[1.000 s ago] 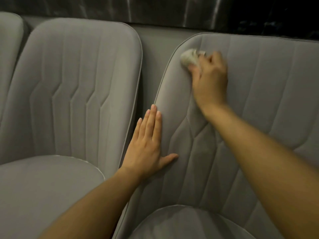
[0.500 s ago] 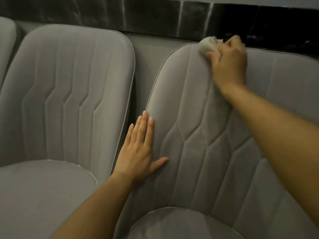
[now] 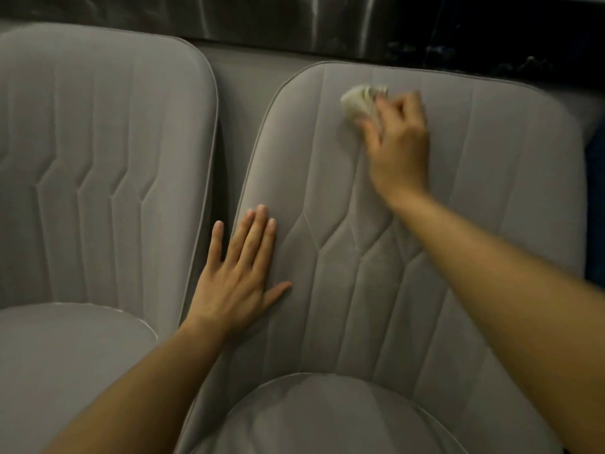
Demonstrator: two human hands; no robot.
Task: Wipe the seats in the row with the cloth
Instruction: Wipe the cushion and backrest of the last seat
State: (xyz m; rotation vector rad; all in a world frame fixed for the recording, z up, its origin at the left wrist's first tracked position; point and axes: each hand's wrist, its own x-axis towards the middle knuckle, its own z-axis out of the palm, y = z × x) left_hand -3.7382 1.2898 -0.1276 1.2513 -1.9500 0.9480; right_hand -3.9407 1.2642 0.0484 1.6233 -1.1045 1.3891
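Two grey padded seats stand side by side. On the upper backrest of the right seat [image 3: 491, 178], my right hand [image 3: 397, 145] grips a crumpled white cloth [image 3: 358, 103] and holds it against the fabric, a little below the top edge. My left hand [image 3: 239, 276] lies flat with straight fingers on the left side of the same backrest, lower down. The round seat cushion [image 3: 327, 417] of this seat shows at the bottom.
The left seat [image 3: 98, 165] stands close by, with a narrow dark gap [image 3: 224, 172] between the two backrests. A dark glossy wall panel [image 3: 327, 24] runs behind the seats. A blue patch [image 3: 597, 204] shows at the right edge.
My right hand with the cloth went up to the backrest's top edge, then came back down to the upper middle. My left hand stayed flat on the backrest.
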